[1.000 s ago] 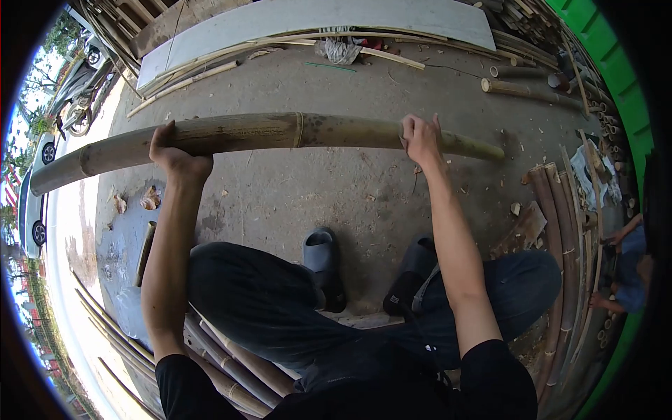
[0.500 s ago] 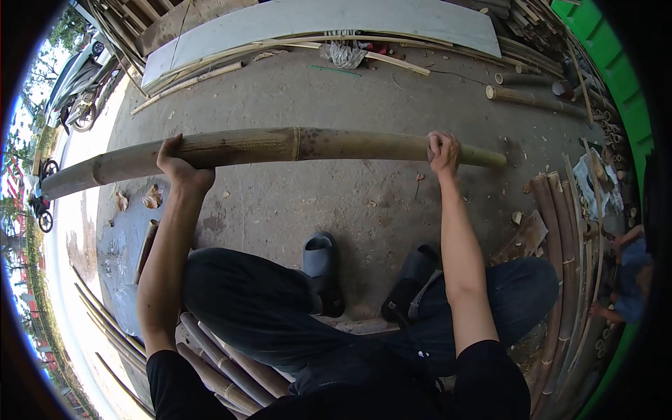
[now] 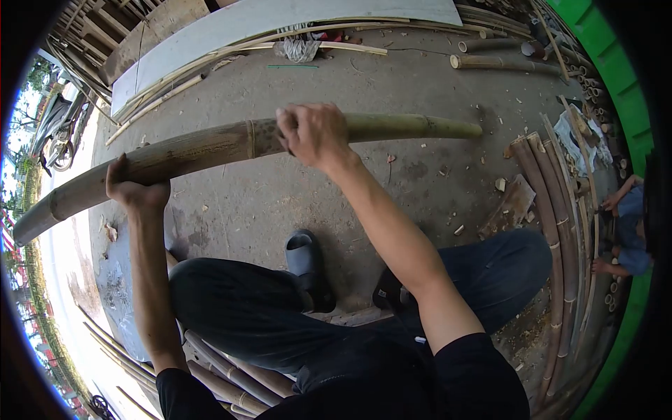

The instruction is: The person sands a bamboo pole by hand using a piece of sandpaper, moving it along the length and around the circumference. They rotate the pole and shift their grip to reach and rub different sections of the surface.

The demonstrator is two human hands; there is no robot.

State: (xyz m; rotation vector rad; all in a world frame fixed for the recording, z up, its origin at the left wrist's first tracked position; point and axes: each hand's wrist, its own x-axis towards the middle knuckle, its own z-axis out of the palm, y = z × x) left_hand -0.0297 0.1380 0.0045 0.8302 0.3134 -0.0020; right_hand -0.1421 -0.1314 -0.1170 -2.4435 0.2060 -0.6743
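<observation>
A long bamboo pole (image 3: 199,150) runs across in front of me, its left end lower and its thinner right end over the floor. From below, my left hand (image 3: 140,187) grips its left part, thumb up along the near side. My right hand (image 3: 316,134) is closed in a fist against the pole, just right of a dark-speckled joint. A small dark edge shows under those fingers, but blur hides what it is. My feet, in dark clogs (image 3: 302,260), rest on the concrete below.
More bamboo poles (image 3: 560,238) lie at right, where another person's hand (image 3: 619,196) shows. Cut bamboo pieces (image 3: 500,63) lie at upper right. Behind is a long pale board (image 3: 280,24) with strips and a plastic bag (image 3: 297,50). Poles (image 3: 231,371) lie beside my left leg.
My right hand has slid left along the bamboo pole, from near its thin end to beside the joint. The pole and my left hand have shifted left, with the pole's left end lower.
</observation>
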